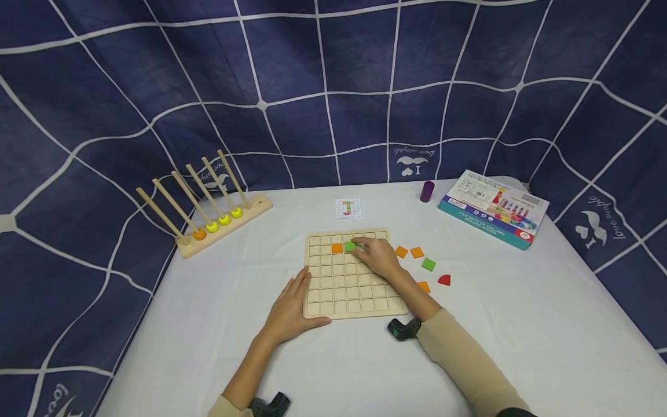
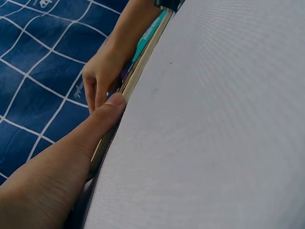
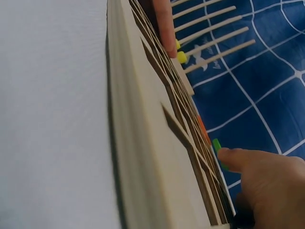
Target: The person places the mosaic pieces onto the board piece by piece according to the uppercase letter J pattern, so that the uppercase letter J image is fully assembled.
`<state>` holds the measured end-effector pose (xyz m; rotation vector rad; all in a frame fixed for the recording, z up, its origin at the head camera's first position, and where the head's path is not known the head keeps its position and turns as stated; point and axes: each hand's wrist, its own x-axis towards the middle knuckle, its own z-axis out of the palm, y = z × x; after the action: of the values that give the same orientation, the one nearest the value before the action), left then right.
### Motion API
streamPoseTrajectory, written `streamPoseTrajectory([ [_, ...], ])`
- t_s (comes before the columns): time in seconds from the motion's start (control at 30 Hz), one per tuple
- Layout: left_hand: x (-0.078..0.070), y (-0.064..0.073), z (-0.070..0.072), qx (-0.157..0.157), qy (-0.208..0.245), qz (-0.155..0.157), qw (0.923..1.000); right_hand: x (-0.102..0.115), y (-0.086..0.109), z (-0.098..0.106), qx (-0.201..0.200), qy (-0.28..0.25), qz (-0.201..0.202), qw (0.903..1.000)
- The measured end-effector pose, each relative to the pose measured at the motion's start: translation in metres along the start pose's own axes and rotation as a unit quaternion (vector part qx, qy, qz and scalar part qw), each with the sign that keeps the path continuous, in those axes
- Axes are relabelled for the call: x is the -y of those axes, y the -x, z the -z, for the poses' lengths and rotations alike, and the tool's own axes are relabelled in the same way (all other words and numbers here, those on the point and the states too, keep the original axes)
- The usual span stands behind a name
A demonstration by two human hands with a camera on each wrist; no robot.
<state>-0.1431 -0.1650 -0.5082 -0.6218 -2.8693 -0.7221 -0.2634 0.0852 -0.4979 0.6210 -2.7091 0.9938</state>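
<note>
A wooden grid board [image 1: 339,278] lies on the white table. My right hand [image 1: 377,256] is over its upper rows and pinches a green square tile [image 1: 350,247]. Right beside that tile, an orange square tile [image 1: 337,248] sits in a cell. The right wrist view shows the green tile tilted at the thumb tip of the right hand [image 3: 267,176]. My left hand [image 1: 292,307] rests at the board's lower left corner, fingers stretched along the left edge and thumb out along the front edge. In the left wrist view, the thumb [image 2: 107,112] lies against the board's side.
Right of the board lie orange tiles [image 1: 417,252], a green tile [image 1: 428,264] and a red quarter-round piece [image 1: 444,280]. Behind it is a pattern card [image 1: 348,208]. A bead rack [image 1: 224,229] stands left; a purple cylinder [image 1: 427,191] and a box [image 1: 494,208] stand back right.
</note>
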Motion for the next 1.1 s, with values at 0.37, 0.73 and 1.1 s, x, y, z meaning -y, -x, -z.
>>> streamPoseTrajectory([
  [0.37,0.002,0.000,0.002,-0.001,-0.003,0.004,1.0000,0.006,-0.004,-0.002,0.013,0.034,0.006,0.9993],
  [0.73,0.003,-0.001,0.001,-0.002,-0.001,0.004,1.0000,0.006,-0.003,-0.001,0.012,0.012,0.000,0.9999],
  [1.1,0.002,0.000,-0.003,0.008,0.004,0.011,0.9999,-0.003,0.017,0.020,-0.005,-0.035,-0.009,0.9993],
])
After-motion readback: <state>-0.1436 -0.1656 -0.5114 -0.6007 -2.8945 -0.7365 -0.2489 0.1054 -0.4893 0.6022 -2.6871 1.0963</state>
